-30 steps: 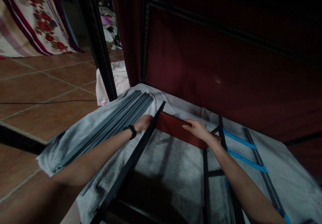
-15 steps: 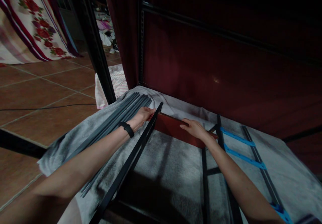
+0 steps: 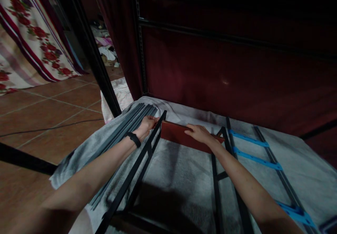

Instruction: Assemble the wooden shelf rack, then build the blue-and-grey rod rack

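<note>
A reddish-brown board (image 3: 173,133) stands on edge between the two side rails of a black metal frame (image 3: 137,164). My right hand (image 3: 198,133) grips the board's top edge right of its middle, thumb on the near face. At the board's left end, my left hand (image 3: 149,124) is closed by the outer side of the left rail, fingertips pinched close to it. Whatever those fingertips hold, if anything, is hidden. A black band (image 3: 133,138) circles my left wrist. The board's right end meets the frame's right side, partly behind my right forearm.
Grey rods (image 3: 126,132) lie bundled on the grey blanket (image 3: 184,171), left of the frame. To the right are blue brackets (image 3: 256,158) joined to dark rails. A black post (image 3: 89,51) rises at left, and a dark red curtain (image 3: 210,69) hangs behind. A cable (image 3: 58,126) crosses the tiled floor.
The view has tilted and shifted slightly. Both hands keep their places on the board and beside the left rail. The top of the frame's right side shows more now.
</note>
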Tool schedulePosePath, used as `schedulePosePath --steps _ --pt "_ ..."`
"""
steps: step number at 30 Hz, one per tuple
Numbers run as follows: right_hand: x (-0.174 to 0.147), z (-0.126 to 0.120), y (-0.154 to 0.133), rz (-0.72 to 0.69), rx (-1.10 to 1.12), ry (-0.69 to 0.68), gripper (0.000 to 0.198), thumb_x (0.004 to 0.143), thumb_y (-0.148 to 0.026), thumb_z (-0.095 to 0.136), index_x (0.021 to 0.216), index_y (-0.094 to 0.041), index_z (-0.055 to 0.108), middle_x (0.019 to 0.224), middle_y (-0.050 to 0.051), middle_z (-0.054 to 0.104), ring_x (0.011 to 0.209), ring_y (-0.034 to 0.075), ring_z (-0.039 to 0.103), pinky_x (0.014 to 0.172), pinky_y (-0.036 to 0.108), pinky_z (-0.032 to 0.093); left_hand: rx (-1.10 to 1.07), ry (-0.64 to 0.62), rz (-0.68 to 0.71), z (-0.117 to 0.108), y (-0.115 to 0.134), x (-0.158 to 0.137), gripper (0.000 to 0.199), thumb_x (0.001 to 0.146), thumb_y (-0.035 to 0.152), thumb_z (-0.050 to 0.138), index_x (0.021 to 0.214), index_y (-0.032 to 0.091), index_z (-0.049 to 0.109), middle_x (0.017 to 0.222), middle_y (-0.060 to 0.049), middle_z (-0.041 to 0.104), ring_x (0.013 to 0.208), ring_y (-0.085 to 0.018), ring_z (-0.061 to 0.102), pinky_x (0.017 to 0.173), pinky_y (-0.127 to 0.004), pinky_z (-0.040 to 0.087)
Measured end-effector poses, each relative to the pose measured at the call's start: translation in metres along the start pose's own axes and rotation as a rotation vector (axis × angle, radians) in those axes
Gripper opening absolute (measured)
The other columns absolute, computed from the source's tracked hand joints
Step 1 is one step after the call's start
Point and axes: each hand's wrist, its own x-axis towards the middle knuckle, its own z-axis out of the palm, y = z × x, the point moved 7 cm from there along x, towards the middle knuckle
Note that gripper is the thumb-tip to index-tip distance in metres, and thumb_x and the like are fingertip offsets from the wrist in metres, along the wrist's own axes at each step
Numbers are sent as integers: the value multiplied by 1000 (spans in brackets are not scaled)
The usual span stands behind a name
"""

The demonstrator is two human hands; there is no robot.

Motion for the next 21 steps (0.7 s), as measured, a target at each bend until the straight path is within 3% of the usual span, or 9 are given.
schedulePosePath --steps 9,16,21 --pt "0 -1 -1 33 -6 -37 39 96 -44 48 128 -27 61 122 6 70 108 24 65 84 30 44 -15 38 5 -3 4 1 15 66 9 73 76 13 64 61 -1 64 47 -12 58 51 -23 46" --pt "-1 0 -2 16 -16 -10 35 97 -45 45 120 -27 65 113 5 73 104 23 66 82 30 42 -28 95 -70 1 -2 -3 20 71 20 77 76 14 59 55 -2 60 45 -16 57 45 -26 45" --pt "-2 -1 -3 21 -11 -7 35 97 -45 45 120 -28 64 115 5 72 105 23 66 82 30 42 -71 149 -45 1 -1 -7 16 76 20 73 75 15 58 53 0 56 42 -15 54 44 -27 45"
